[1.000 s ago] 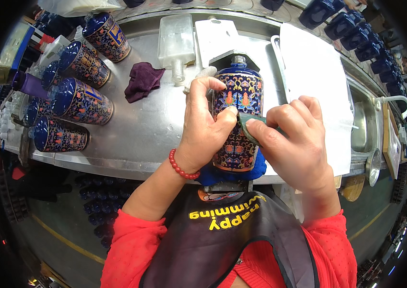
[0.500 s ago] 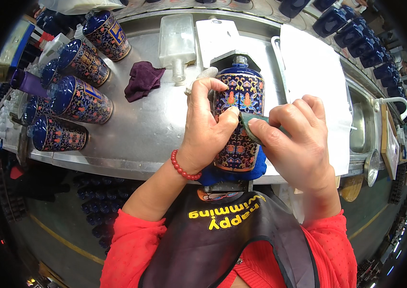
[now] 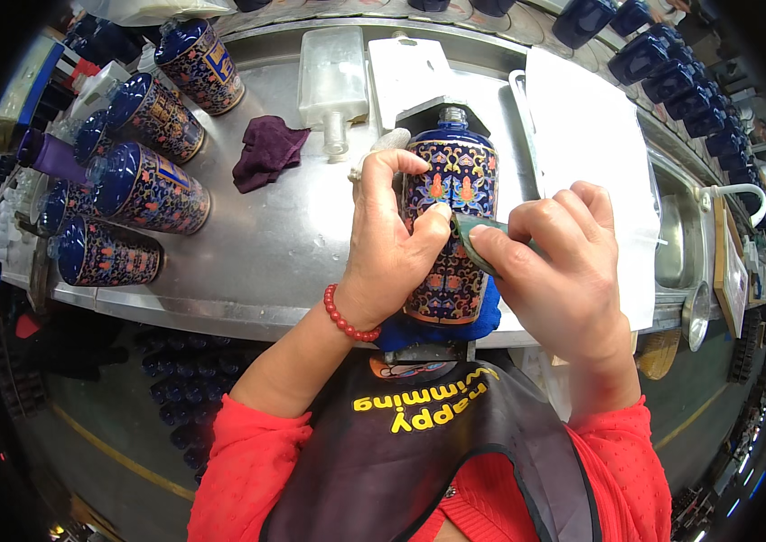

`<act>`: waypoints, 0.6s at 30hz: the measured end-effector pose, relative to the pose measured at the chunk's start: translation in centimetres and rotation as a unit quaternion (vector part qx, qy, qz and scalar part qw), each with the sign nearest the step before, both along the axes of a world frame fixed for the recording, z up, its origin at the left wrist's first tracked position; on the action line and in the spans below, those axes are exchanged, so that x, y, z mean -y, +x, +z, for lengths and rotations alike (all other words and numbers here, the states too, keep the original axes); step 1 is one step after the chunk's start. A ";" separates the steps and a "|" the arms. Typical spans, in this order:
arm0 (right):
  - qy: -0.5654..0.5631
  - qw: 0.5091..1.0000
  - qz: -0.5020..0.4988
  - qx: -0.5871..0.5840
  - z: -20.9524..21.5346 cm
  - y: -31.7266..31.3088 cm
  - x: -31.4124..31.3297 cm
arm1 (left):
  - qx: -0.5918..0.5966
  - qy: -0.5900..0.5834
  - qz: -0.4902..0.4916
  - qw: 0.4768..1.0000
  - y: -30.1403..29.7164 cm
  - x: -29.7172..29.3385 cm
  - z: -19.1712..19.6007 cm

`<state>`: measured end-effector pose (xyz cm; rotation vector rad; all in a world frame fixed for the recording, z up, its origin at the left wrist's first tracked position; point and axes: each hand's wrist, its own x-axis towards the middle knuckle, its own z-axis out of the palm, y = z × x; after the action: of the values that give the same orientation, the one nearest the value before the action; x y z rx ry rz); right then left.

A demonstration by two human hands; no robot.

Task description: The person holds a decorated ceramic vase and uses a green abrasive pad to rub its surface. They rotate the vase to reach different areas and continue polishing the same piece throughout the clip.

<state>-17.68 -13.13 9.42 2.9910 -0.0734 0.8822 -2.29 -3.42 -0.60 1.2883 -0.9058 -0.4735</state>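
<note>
A dark blue bottle (image 3: 452, 181) with a gold, red and floral pattern lies in front of me, its bare threaded neck pointing away. Under its near end is a blue cloth (image 3: 489, 312). My left hand (image 3: 385, 230) grips the bottle's left side, fingers curled round the edge and thumb pressed on the patterned face. In my right hand (image 3: 556, 257) is a flat dark green scraper (image 3: 473, 237), pinched between thumb and fingers. Its edge touches the middle of the bottle's face, close to my left thumb.
Several patterned blue bottles (image 3: 153, 190) stand at the left of the metal table (image 3: 247, 257). Beyond my hands are a purple cloth (image 3: 269, 154), a clear glass bottle (image 3: 334, 77) and a white sheet (image 3: 591, 154). A sink (image 3: 679, 226) is at right, with plain blue bottles (image 3: 672, 81) behind.
Both hands keep nearly the same hold on the bottle and scraper. The plain blue bottles at the far right have shifted a little to the right.
</note>
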 end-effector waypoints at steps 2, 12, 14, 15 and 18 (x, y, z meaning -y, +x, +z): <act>-0.002 1.000 0.007 -0.001 -0.1 0.0 0.1 | -0.019 0.003 -0.006 1.000 0.0 0.0 -0.1; -0.008 1.000 0.000 -0.006 0.0 0.1 0.0 | 0.031 -0.001 0.014 0.999 0.0 0.1 -0.1; -0.008 1.000 -0.007 -0.008 0.1 0.1 -0.2 | 0.027 0.000 0.011 1.000 0.0 0.2 -0.1; -0.006 1.000 -0.012 -0.009 0.1 0.0 -0.2 | 0.022 -0.001 0.008 1.000 0.0 0.2 -0.2; -0.008 1.000 -0.005 -0.006 0.0 0.1 -0.2 | 0.027 -0.001 0.012 1.000 0.0 0.2 -0.3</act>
<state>-17.57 -12.92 9.42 2.9783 -0.0818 0.8597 -2.30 -3.60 -0.88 1.3145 -0.9348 -0.4210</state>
